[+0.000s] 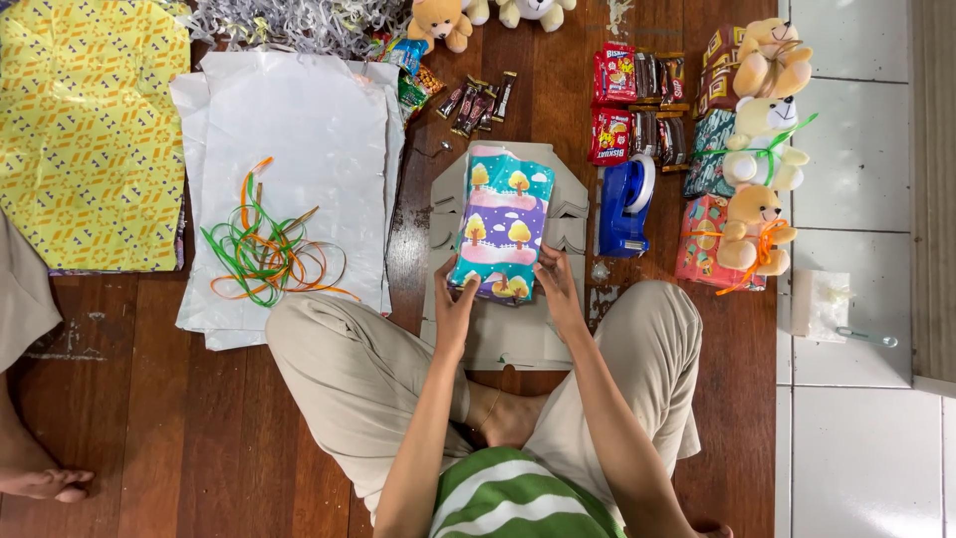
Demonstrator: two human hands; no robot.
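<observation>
While the person sits cross-legged on the wooden floor (199, 438), a wrapped parcel (501, 224) in paper printed with trees and clouds is held at its near end by both hands; the left hand (454, 302) is curled around the near left corner, thumb on top and fingers pressed against the side; the right hand (558, 289) is laid along the near right edge, fingers together and pressed on the paper; the parcel is rested on a flat sheet of grey cardboard (498, 339) just in front of the crossed legs. A blue tape dispenser (624, 207) is set just beside the cardboard on the right; beyond it, red snack packets (613, 104) are lined up in rows; further right, small teddy bears (757, 189) tied with ribbon are placed on wrapped boxes near the edge of the white tiles (856, 149). To the left of the parcel, white plastic bags (299, 139) are spread flat, and a tangle of green and orange ribbon (267, 254) is laid on them; a yellow patterned sheet (90, 130) is seen at the far left; shredded paper (289, 22) is heaped at the top edge; another person's bare foot (45, 483) is seen at the lower left.
</observation>
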